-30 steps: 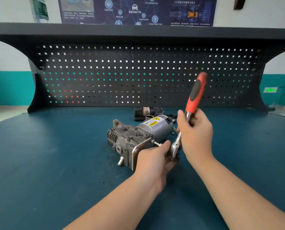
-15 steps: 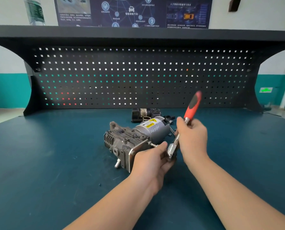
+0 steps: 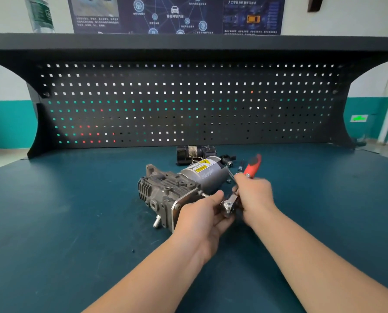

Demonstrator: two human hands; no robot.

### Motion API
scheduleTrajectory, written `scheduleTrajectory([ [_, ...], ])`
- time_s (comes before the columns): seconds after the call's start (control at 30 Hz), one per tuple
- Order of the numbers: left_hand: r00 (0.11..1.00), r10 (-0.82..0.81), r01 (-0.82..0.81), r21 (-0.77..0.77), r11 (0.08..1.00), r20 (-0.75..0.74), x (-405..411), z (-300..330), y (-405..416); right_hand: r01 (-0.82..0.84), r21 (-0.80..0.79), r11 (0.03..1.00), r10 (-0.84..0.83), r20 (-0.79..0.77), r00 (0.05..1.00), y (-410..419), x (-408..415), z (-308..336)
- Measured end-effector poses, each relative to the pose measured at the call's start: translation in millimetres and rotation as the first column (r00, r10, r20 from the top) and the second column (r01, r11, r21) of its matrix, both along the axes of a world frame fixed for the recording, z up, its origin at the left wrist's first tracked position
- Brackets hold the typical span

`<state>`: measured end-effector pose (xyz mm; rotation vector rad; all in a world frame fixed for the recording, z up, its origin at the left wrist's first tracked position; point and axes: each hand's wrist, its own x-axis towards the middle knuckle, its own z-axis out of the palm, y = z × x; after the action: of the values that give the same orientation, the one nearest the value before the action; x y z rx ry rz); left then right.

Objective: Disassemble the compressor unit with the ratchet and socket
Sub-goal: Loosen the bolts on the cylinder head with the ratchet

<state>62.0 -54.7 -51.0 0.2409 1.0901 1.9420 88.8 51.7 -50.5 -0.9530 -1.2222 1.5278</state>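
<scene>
The grey compressor unit (image 3: 177, 188) lies on its side on the blue bench top (image 3: 75, 222), its silver motor can with a yellow warning label pointing away from me. My right hand (image 3: 254, 195) grips the ratchet (image 3: 229, 205) by its shaft just below the red and black handle (image 3: 253, 166). The chrome ratchet head sits at the unit's near right side. My left hand (image 3: 202, 218) cups the ratchet head from below, fingers curled around it beside the unit's metal end plate. The socket itself is hidden by my hands.
A black motor-like part (image 3: 195, 153) and small loose fittings (image 3: 229, 160) lie behind the compressor. A black pegboard back panel (image 3: 188, 102) with a shelf above closes off the rear of the bench. A bottle (image 3: 39, 14) stands on the shelf at the left.
The ratchet handle has swung down and away from me, from steeply raised to low over the bench. My left hand stays at the ratchet head.
</scene>
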Motion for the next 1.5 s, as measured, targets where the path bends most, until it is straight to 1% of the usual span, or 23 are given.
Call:
scheduleTrajectory([
  [0.07, 1.0, -0.002, 0.002, 0.006, 1.0, -0.006, -0.2, -1.2, -0.5, 0.134, 0.375, 0.917, -0.131, -0.035, 0.991, -7.6, 6.8, 11.2],
  [0.13, 1.0, -0.004, 0.004, 0.006, 1.0, -0.015, -0.1, -3.1, -0.8, 0.151, 0.676, 0.722, -0.127, -0.085, 0.988, -21.4, 13.6, 18.3],
  [0.23, 1.0, 0.003, -0.003, 0.003, 1.0, -0.009, -1.1, -4.3, -0.5, 0.127, 0.84, 0.527, -0.107, -0.083, 0.991, -33.2, 14.4, 17.6],
  [0.33, 1.0, -0.004, 0.004, -0.013, 1.0, 0.008, -2.3, -3.6, 0.5, 0.131, 0.697, 0.705, -0.183, 0.0, 0.983, -17.4, 9.8, 17.7],
  [0.4, 1.0, -0.009, 0.009, -0.029, 1.0, 0.008, -2.0, -2.8, 0.5, 0.048, 0.345, 0.938, -0.089, 0.106, 0.99, -1.0, 8.3, 13.1],
  [0.47, 1.0, -0.011, 0.011, -0.032, 0.999, 0.003, -1.6, -2.0, 0.5, -0.079, -0.057, 0.995, 0.084, 0.083, 0.993, 4.5, 5.4, 4.8],
  [0.5, 1.0, -0.009, 0.009, -0.03, 1.0, 0.0, -1.3, -1.9, 0.6, -0.094, -0.128, 0.987, 0.103, 0.062, 0.993, 3.9, 3.6, 2.0],
  [0.53, 1.0, -0.005, 0.004, -0.027, 1.0, -0.003, -1.2, -2.0, 0.7, -0.064, -0.099, 0.993, 0.071, 0.064, 0.995, 2.6, 2.0, 0.9],
  [0.6, 1.0, 0.006, -0.006, -0.025, 1.0, -0.01, -1.4, -2.7, 0.3, 0.073, 0.191, 0.979, -0.08, 0.029, 0.996, -1.7, 2.3, 5.5],
  [0.7, 1.0, -0.006, 0.005, -0.016, 1.0, -0.025, -1.2, -3.7, -0.2, 0.148, 0.722, 0.676, -0.11, -0.1, 0.989, -19.3, 13.3, 19.7],
  [0.77, 1.0, -0.009, 0.008, -0.013, 1.0, -0.027, -1.3, -4.9, 0.4, 0.124, 0.9, 0.418, -0.068, -0.105, 0.992, -30.6, 18.2, 20.5],
  [0.8, 1.0, -0.01, 0.009, -0.012, 1.0, -0.026, -1.4, -5.3, 0.8, 0.125, 0.929, 0.349, -0.071, -0.106, 0.992, -32.1, 18.1, 19.2],
  [0.87, 1.0, -0.011, 0.01, -0.02, 1.0, -0.023, -1.8, -5.3, 1.4, 0.129, 0.899, 0.42, -0.103, -0.094, 0.99, -26.8, 15.5, 18.8],
  [0.93, 1.0, -0.002, 0.001, -0.035, 0.999, -0.017, -1.7, -4.3, 1.3, 0.105, 0.721, 0.685, -0.143, -0.007, 0.99, -12.0, 11.5, 16.4],
  [1.0, 1.0, 0.003, -0.004, -0.035, 0.999, -0.009, -1.0, -3.0, 0.6, 0.06, 0.355, 0.933, -0.095, 0.082, 0.992, 1.5, 8.9, 10.4],
  [1.07, 1.0, 0.008, -0.008, -0.033, 0.999, -0.005, 0.1, -1.7, -0.4, 0.043, 0.148, 0.988, -0.054, 0.071, 0.996, 3.8, 6.8, 6.6],
  [1.1, 1.0, 0.011, -0.011, -0.03, 0.999, -0.004, 0.4, -1.5, -0.6, 0.065, 0.206, 0.976, -0.078, 0.056, 0.995, 3.2, 5.9, 6.3],
  [1.17, 1.0, 0.014, -0.014, -0.02, 1.0, -0.013, 0.0, -2.1, -1.4, 0.137, 0.509, 0.85, -0.141, -0.032, 0.99, -5.2, 8.0, 11.1],
  [1.23, 1.0, 0.013, -0.013, -0.005, 1.0, -0.025, -0.3, -2.5, -2.5, 0.174, 0.796, 0.58, -0.105, -0.139, 0.985, -19.5, 13.7, 17.1],
  [1.3, 0.999, 0.0, 0.0, 0.003, 1.0, -0.046, -0.4, -3.4, -3.1, 0.161, 0.933, 0.323, -0.066, -0.147, 0.987, -30.8, 16.3, 17.0],
  [1.33, 0.999, -0.005, 0.006, 0.004, 1.0, -0.052, -0.3, -3.6, -3.0, 0.151, 0.951, 0.271, -0.072, -0.137, 0.988, -33.3, 15.7, 15.7],
  [1.4, 0.999, -0.001, 0.001, -0.002, 1.0, -0.044, -0.8, -3.8, -2.3, 0.167, 0.921, 0.353, -0.118, -0.134, 0.984, -30.3, 13.2, 15.8],
  [1.5, 0.999, 0.011, -0.012, -0.028, 1.0, -0.036, -0.5, -1.7, -0.8, 0.133, 0.601, 0.788, -0.165, -0.002, 0.986, -7.3, 8.6, 13.7],
])
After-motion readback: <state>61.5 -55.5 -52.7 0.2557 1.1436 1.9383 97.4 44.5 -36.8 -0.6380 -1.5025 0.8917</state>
